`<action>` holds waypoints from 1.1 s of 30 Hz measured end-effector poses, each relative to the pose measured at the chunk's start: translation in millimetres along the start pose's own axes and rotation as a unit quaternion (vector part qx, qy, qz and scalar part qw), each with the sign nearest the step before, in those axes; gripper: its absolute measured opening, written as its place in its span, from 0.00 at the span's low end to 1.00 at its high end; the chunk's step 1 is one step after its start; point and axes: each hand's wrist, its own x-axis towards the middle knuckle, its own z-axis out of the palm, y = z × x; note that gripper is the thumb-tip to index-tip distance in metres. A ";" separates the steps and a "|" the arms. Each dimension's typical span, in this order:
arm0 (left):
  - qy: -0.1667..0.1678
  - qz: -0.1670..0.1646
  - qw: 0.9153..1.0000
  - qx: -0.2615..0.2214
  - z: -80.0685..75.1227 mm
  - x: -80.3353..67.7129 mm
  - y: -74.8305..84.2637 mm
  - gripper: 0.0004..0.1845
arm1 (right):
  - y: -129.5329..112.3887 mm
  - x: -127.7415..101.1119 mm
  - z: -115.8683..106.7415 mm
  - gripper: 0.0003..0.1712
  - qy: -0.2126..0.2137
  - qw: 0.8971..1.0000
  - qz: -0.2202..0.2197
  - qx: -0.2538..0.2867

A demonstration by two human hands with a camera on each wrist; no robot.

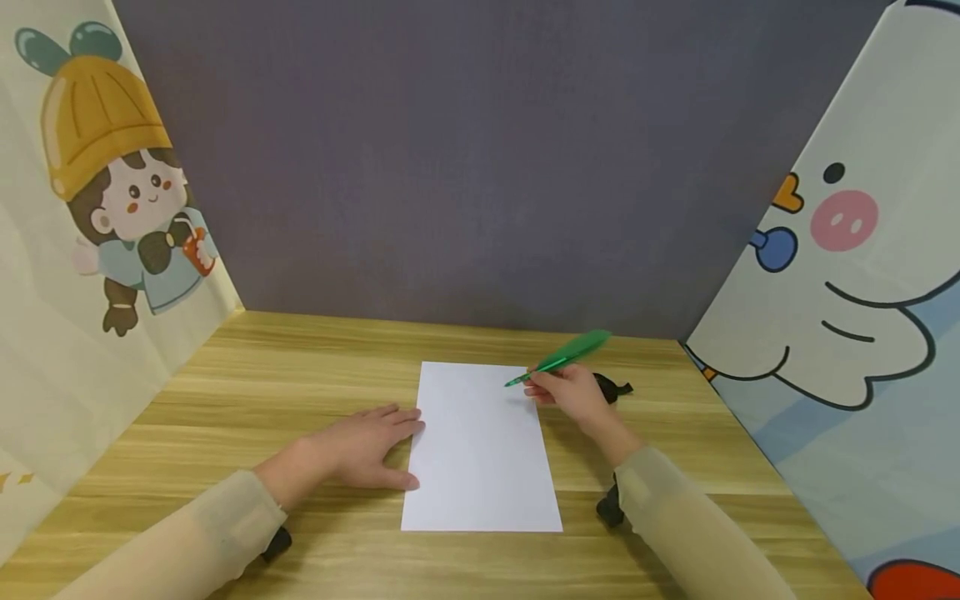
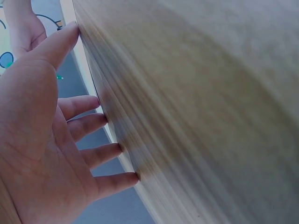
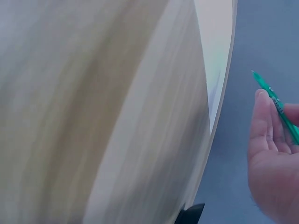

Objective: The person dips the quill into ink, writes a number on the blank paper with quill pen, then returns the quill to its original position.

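Right now your left hand (image 1: 365, 447) lies flat on the wooden table (image 1: 247, 392), fingers straight and spread, with the fingertips (image 2: 119, 148) touching the left edge of the white sheet of paper (image 1: 480, 458). The sheet lies lengthwise in front of you, near the middle of the table, between your two hands. Your right hand (image 1: 573, 393) pinches a green pen (image 1: 558, 361) between thumb and fingers, clamped on the barrel; the pen slants up and away to the right, its tip hanging over the sheet's upper right part, and you cannot tell from any view whether the tip touches the paper. Just behind your right hand, a small black object (image 1: 617, 388) lies on the table, partly hidden by the hand. A grey wall closes the back of the table, a cartoon panel with a child in a yellow hat (image 1: 112, 183) stands at the left, and another with a white cartoon animal (image 1: 847, 275) at the right
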 end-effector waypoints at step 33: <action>-0.002 0.003 1.000 0.006 -1.3 -0.6 3.2 0.52 | 0.4 30.5 32.9 0.17 0.017 0.999 0.033 0.005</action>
